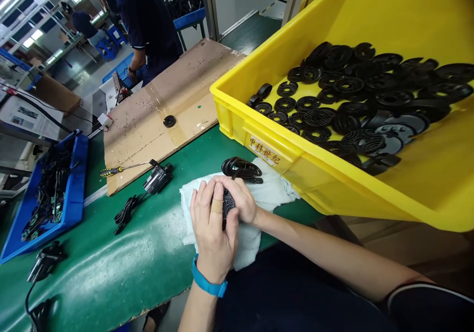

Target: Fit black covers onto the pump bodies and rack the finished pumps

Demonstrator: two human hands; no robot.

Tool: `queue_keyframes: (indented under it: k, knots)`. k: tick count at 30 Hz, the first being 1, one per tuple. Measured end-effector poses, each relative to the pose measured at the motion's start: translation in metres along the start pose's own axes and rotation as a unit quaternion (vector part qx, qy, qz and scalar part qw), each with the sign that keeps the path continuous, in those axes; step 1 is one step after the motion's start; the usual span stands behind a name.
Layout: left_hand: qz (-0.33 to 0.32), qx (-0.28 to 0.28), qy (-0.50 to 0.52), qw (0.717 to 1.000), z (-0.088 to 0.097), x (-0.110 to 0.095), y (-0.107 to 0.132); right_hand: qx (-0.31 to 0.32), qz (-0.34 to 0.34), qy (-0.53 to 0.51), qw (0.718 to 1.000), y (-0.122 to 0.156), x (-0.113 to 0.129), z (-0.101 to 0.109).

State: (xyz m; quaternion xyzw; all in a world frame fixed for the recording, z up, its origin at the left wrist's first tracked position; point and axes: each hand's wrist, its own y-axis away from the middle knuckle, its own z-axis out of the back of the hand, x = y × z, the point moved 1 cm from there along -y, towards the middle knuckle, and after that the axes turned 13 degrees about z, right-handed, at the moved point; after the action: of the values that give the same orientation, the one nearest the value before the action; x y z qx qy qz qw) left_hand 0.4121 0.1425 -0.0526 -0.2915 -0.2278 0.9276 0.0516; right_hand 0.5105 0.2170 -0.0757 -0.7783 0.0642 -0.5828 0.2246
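Note:
My left hand [213,228], with a blue wristband and a tan bandage on one finger, lies over a black round part with wavy grooves [228,202]. From the other side my right hand [240,199] closes around the same part, so most of it is hidden between both hands. They rest above a pale blue cloth [274,186] on the green work surface [148,253]. Just beyond my fingers lies a coiled black cable [240,168]; its link to the held part is partly covered.
A yellow bin [237,117] with many black grooved discs stands at right. Left of me lie a black pump-like device [158,178], a screwdriver [124,169] and a blue tray [79,188] of cables. Cardboard [192,95] bears one disc [169,121]. A co-worker [148,25] stands beyond.

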Motion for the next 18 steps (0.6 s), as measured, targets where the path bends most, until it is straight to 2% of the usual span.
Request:
queue_keyframes:
  k: [3,7,12,15,18]
  knots:
    - [0.019,0.029,0.012,0.999,0.004,-0.002,-0.004,0.017,0.011,0.001,1.000,-0.001,-0.001,0.002]
    - [0.002,0.032,-0.006,0.999,0.001,0.001,-0.004,0.034,0.026,-0.006,0.999,-0.002,-0.003,0.004]
    - [-0.010,0.012,-0.030,0.999,-0.003,0.008,0.000,0.135,0.025,-0.029,0.990,-0.003,-0.001,0.011]
    - [0.012,0.020,-0.002,1.000,0.000,0.008,0.001,0.184,0.044,-0.040,0.981,-0.001,0.001,0.017]
    - [0.054,0.041,0.070,0.995,0.003,0.005,-0.001,0.195,0.044,-0.057,0.978,0.004,0.002,0.022]
